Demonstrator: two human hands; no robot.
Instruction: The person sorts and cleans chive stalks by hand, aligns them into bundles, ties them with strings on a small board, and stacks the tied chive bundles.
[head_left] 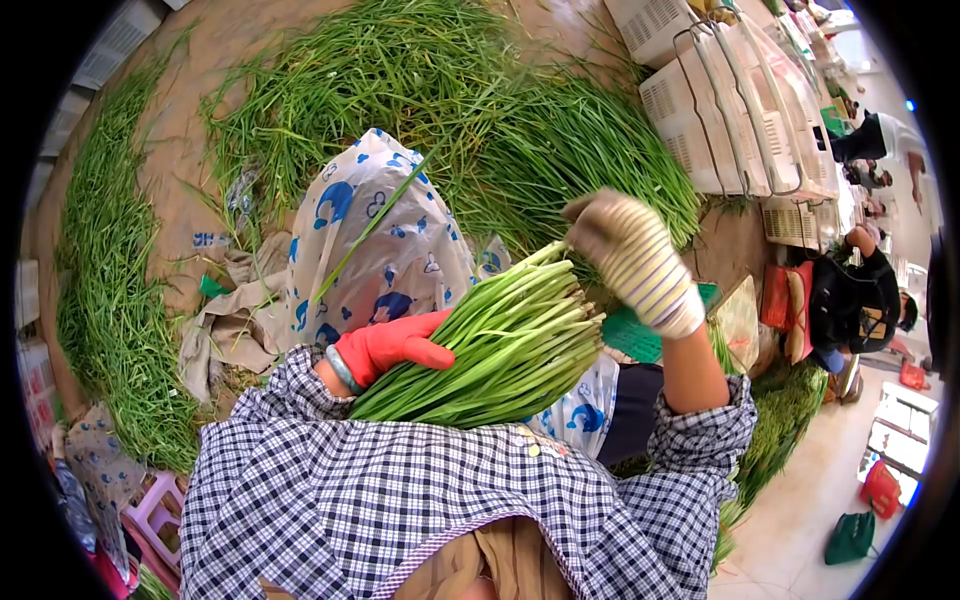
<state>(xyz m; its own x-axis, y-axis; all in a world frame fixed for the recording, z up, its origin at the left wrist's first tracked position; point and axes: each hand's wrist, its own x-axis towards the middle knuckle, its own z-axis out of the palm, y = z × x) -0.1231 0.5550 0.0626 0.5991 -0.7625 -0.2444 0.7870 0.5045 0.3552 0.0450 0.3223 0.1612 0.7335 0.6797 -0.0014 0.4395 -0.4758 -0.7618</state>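
A thick bunch of garlic chives [490, 350] lies slanting across my lap, pale root ends up and to the right. My left hand [395, 350], in a red rubber glove, is wrapped around its leafy side with the thumb on top. My right hand [635, 260], in a cream striped knit glove, hovers just above the root ends. Its fingers are smeared by motion, so what they hold, if anything, is unclear. A plastic sheet with blue prints [375, 235] covers my knee, and one loose green leaf [375, 230] rests on it.
Heaps of loose green leaves [350, 90] cover the floor ahead, with a long strip [115, 290] at left. White plastic crates [730, 110] stand at the upper right. A purple stool [157, 515] is at lower left. A seated person [850, 295] is at far right.
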